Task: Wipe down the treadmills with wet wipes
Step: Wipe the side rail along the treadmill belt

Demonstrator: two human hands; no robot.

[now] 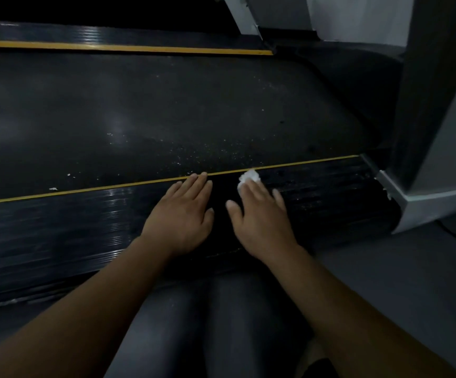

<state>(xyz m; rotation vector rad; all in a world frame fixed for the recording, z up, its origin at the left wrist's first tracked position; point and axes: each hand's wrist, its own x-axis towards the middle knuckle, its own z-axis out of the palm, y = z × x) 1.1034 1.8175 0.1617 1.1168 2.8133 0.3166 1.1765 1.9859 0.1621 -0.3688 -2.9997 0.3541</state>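
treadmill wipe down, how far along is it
Done, perhaps: the near side rail left of the hands shines and shows no specks. In hand: the right hand presses a white wipe flat on that rail by the yellow stripe; the left hand rests flat beside it. Left: the rail's right end and the belt carry white specks; the far rail is too dark to judge.

On the side rail (pixel 57 227) the left hand (pixel 183 214) lies at nine o'clock of the right hand (pixel 259 214), which covers the wet wipe (pixel 247 177); the belt (pixel 139 118) stretches at twelve o'clock.
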